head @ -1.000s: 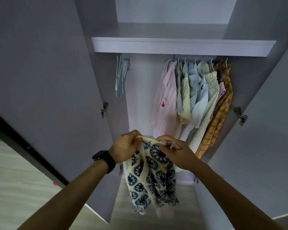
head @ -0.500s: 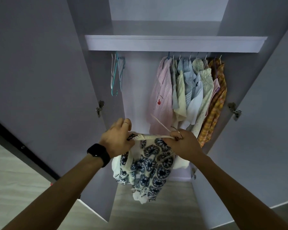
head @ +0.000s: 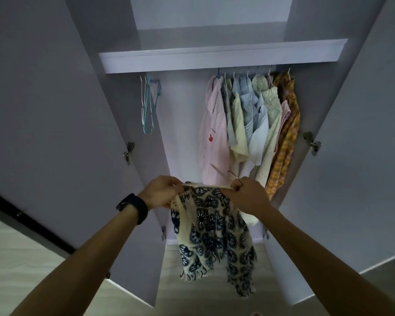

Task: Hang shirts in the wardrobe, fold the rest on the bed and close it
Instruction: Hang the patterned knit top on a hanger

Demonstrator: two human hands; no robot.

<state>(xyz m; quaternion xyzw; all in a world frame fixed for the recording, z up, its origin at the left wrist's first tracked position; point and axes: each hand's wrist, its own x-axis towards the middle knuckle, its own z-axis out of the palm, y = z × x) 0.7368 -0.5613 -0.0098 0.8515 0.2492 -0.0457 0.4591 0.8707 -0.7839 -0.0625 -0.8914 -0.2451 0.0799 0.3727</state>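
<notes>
— What are the hands doing?

— The left hand [head: 162, 192] is closed on one end of the top edge of a cream shirt with dark blue flower print [head: 211, 229]. The right hand [head: 249, 195] grips the other end, together with a thin wire hanger [head: 234, 175] whose hook pokes up just above its fingers.

— Where does the shirt sit against them?

— Its top edge is stretched between the two hands; the rest hangs down below them, between the forearms. A dark watch [head: 132, 207] sits on the left wrist.

— And beyond the hands?

— Straight past them is the open wardrobe [head: 185, 124]. Above and beyond the right hand, a row of hung shirts [head: 249, 126] crowds the rail. Above the left hand, well apart from those, a few bare hangers [head: 148, 103] dangle. A shelf [head: 219, 58] runs over everything.
</notes>
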